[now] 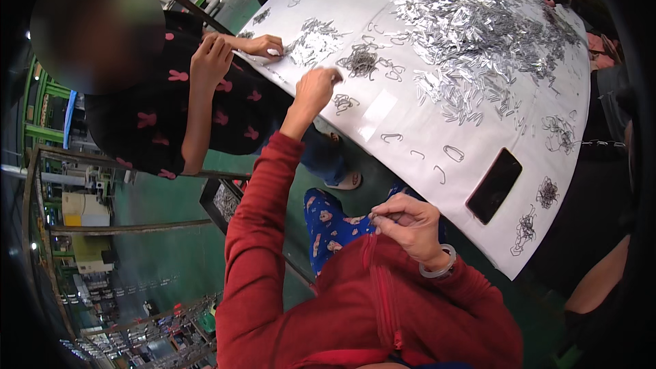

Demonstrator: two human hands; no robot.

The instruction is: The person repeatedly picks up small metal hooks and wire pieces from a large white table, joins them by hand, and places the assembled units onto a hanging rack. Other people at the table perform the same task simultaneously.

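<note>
My left hand [314, 96] reaches over the near left edge of the white-covered table [478, 229]. Its fingers are curled together, tips slightly smeared, beside a tangle of dark bent wire loops [362, 61]; whatever they hold is hidden. Below it, by the edge, lies a smaller wire cluster [344, 103]. Over my lap, my right hand [410, 225] pinches thumb against fingers, with a tiny shiny bit at the tips that is too small to name. A few single bent wires [452, 154] lie on the table between my two hands.
A big heap of flat silver metal strips [465, 34] covers the table's middle. A black phone [495, 186] lies near the right corner, with more wire clusters [547, 193] beyond. At left, a co-worker's hand [263, 46] touches a smaller strip pile [316, 42]. Other people stand around the table.
</note>
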